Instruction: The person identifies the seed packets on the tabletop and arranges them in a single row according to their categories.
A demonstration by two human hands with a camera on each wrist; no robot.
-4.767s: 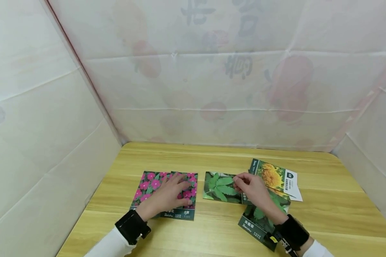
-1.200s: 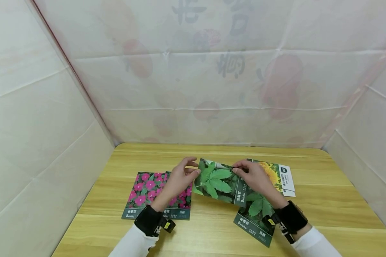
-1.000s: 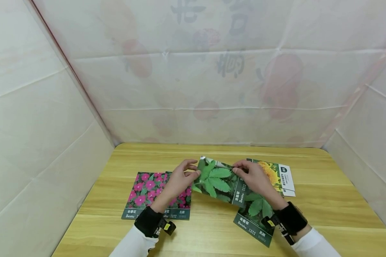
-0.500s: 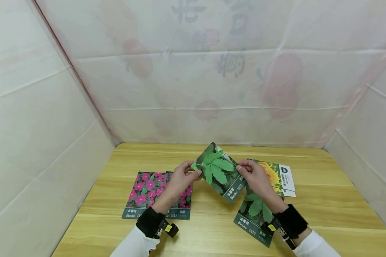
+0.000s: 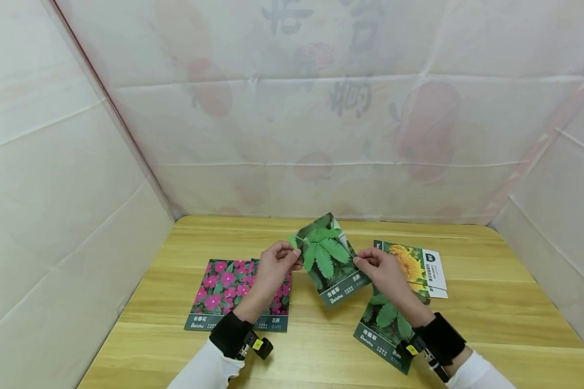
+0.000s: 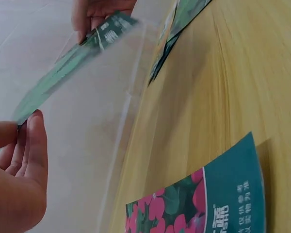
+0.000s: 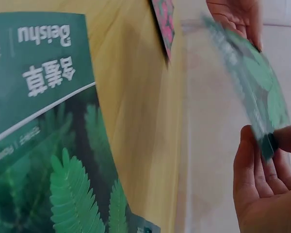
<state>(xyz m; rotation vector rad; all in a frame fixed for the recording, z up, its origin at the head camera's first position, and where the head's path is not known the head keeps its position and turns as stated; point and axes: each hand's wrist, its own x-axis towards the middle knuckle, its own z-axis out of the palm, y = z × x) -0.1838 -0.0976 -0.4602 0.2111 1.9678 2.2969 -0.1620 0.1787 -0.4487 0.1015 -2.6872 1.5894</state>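
Note:
My left hand (image 5: 271, 273) pinches the left edge of a green-leaf seed packet (image 5: 327, 258), thumb on top. At its right edge my right hand (image 5: 382, 270) pinches the same packet. The packet is raised over the table, its dark label band toward me. In the left wrist view the packet (image 6: 58, 77) slants between both hands. Under my right forearm lies another green-leaf seed packet (image 5: 380, 324), large in the right wrist view. Two overlapping pink-flower seed packets (image 5: 224, 289) lie left, partly hidden by my left hand and forearm.
Yellow-flower seed packets (image 5: 411, 262), overlapping, lie at the back right, partly behind my right hand. The wooden table (image 5: 321, 356) ends at a pale printed fabric wall (image 5: 282, 189), with fabric at both sides too.
My left hand has left the pink-flower packets and taken the green-leaf packet's other edge. Lifted off the table, that packet has turned clockwise, so its label band now faces me.

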